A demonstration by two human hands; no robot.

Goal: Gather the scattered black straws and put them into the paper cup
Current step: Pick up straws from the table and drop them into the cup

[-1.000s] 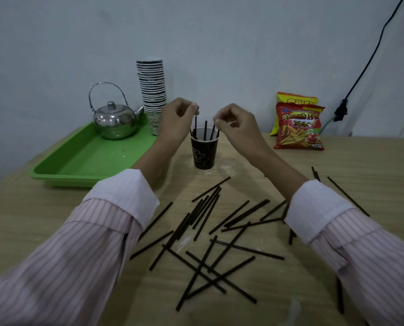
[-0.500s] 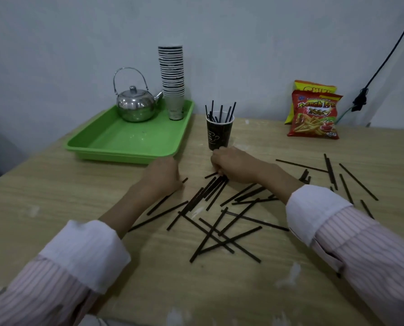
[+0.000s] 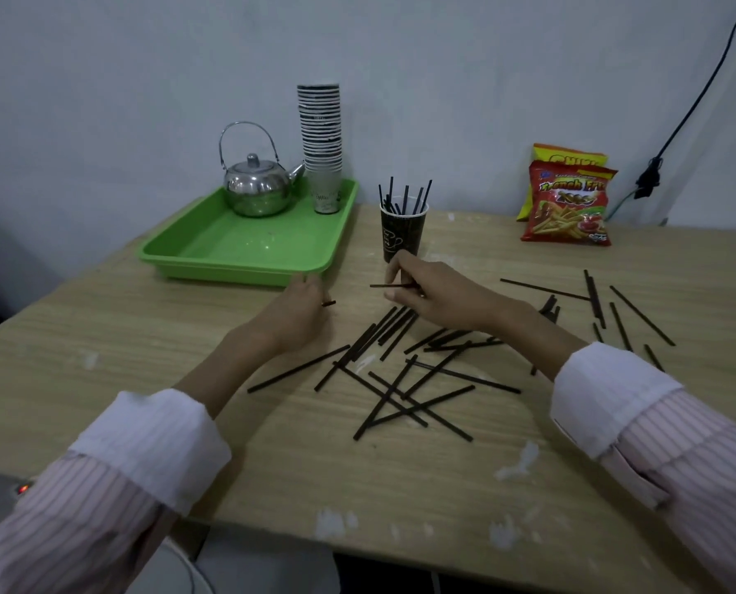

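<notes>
Black thin plastic straws (image 3: 404, 390), many, lie crossed in a loose heap at centre frame on the pale wood-grain worktop (image 3: 100, 327); more lie scattered at right. Left hand (image 3: 299, 308), centre: grip pinching one straw, only its tip showing. Right hand (image 3: 432, 293), just beyond the heap: grip pinching a single straw held level, likely lifted for transfer. Dark printed paper cup (image 3: 401, 233), directly behind the right hand, holds several upright straws; placed close, presumably for short reach. Green plastic tray (image 3: 237, 250), upper left.
</notes>
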